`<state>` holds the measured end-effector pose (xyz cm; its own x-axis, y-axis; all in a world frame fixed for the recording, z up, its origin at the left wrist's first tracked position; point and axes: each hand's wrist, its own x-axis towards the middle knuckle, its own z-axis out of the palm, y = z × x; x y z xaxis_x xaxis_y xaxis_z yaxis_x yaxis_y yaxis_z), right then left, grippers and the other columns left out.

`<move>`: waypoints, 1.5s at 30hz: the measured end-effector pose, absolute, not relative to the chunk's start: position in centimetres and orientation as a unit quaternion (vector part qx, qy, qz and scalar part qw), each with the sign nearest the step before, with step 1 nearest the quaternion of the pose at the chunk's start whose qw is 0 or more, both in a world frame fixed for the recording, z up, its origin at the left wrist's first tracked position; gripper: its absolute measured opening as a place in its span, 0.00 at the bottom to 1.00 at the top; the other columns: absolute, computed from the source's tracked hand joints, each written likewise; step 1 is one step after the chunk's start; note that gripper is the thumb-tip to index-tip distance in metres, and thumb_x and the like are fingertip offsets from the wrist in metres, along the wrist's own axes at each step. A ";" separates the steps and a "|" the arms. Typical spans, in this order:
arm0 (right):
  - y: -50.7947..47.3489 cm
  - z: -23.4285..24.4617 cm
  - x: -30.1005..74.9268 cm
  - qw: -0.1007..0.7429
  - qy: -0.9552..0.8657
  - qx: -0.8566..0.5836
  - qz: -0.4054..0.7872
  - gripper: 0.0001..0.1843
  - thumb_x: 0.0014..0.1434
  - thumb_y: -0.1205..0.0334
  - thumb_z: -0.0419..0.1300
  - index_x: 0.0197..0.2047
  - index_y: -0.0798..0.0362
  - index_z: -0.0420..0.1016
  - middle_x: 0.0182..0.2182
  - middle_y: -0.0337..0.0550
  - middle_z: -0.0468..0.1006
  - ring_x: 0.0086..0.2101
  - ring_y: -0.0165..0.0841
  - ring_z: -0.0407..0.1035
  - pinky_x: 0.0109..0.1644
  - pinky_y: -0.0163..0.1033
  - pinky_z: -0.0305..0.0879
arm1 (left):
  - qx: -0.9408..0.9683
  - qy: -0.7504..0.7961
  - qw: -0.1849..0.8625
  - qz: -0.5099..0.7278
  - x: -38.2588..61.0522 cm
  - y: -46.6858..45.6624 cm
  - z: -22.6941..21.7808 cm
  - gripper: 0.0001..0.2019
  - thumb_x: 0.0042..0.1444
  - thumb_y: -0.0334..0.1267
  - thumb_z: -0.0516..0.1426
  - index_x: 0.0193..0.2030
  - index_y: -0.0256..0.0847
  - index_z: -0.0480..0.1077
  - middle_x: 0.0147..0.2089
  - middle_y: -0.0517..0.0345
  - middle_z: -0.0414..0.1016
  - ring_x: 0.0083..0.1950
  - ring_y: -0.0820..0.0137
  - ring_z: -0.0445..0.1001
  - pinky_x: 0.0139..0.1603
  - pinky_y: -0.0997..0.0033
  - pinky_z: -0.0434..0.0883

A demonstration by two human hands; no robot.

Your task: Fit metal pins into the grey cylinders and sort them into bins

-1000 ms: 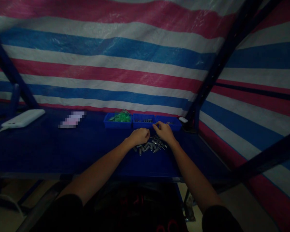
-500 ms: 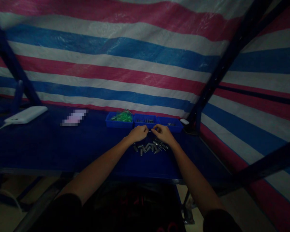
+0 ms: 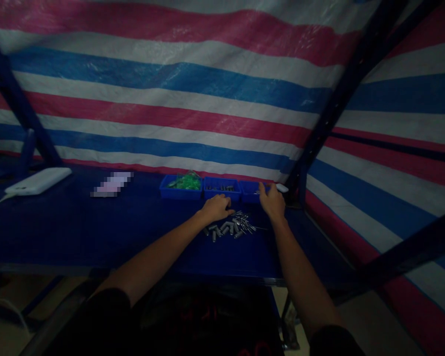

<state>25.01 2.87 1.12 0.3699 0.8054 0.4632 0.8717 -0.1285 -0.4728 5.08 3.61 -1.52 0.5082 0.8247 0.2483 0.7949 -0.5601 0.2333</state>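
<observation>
- Near the desk's [image 3: 96, 232] far edge, my right hand [image 3: 273, 201] is hovering at the right tray [image 3: 249, 198], my left hand [image 3: 215, 208] beside loose metal pieces [image 3: 231, 228].
- I cannot tell if either grip is holding anything.
- Parts [image 3: 228, 188] are lying in the middle tray [image 3: 233, 196]; handling is looking part-done.

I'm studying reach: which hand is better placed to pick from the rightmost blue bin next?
Probably the right hand: it is at the rightmost blue bin, while the left hand is nearer the loose metal pieces.

shiny metal pins [image 3: 246, 225]; smooth plastic bins [image 3: 181, 193]; glossy, creased sheeting [image 3: 163, 94].
</observation>
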 end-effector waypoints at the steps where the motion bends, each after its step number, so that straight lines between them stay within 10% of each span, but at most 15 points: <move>1: 2.8 1.0 25.1 0.343 -0.561 -0.753 -0.035 0.34 0.57 0.38 0.38 0.49 0.55 0.67 0.32 0.52 0.75 0.34 0.40 0.69 0.35 0.39 0.58 | 0.870 0.464 0.036 0.162 5.2 3.7 -1.6 0.14 0.51 0.48 0.54 0.39 0.41 0.69 0.43 0.50 0.70 0.45 0.61 0.69 0.42 0.66 0.67; 17: 2.9 -0.3 22.0 0.324 -0.713 -0.621 0.048 0.22 0.59 0.46 0.44 0.43 0.51 0.70 0.25 0.41 0.74 0.27 0.32 0.67 0.30 0.33 0.55 | 0.842 0.522 0.000 0.133 4.0 3.0 -1.4 0.09 0.54 0.35 0.50 0.36 0.36 0.69 0.44 0.46 0.69 0.46 0.59 0.68 0.45 0.63 0.66; 28: 1.2 0.1 19.5 0.292 -0.822 -0.488 0.011 0.10 0.57 0.58 0.52 0.38 0.50 0.71 0.21 0.36 0.72 0.22 0.28 0.63 0.27 0.32 0.49 | 0.792 0.482 0.175 0.333 3.5 4.1 -0.5 0.15 0.58 0.38 0.46 0.31 0.35 0.70 0.30 0.56 0.74 0.33 0.70 0.70 0.34 0.74 0.63; 35: 1.3 1.2 20.1 0.320 -0.789 -0.520 -0.062 0.17 0.60 0.56 0.47 0.27 0.52 0.71 0.23 0.40 0.74 0.24 0.28 0.65 0.29 0.32 0.50 | 0.790 0.481 0.180 0.336 3.8 3.5 -1.0 0.20 0.60 0.44 0.43 0.31 0.35 0.71 0.28 0.56 0.74 0.32 0.70 0.71 0.33 0.74 0.63; 45: 2.6 0.6 24.3 0.373 -0.600 -0.707 -0.044 0.24 0.58 0.43 0.44 0.37 0.52 0.73 0.26 0.46 0.75 0.28 0.34 0.68 0.30 0.35 0.54 | 0.904 0.383 0.091 0.166 5.5 4.5 -1.7 0.12 0.49 0.45 0.57 0.38 0.42 0.72 0.39 0.55 0.71 0.40 0.68 0.70 0.40 0.72 0.65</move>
<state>24.30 2.63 0.63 0.2773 0.8150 0.5088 0.8800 -0.0030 -0.4750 5.53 4.48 -1.73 0.6509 0.7231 0.2311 0.6628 -0.6898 0.2913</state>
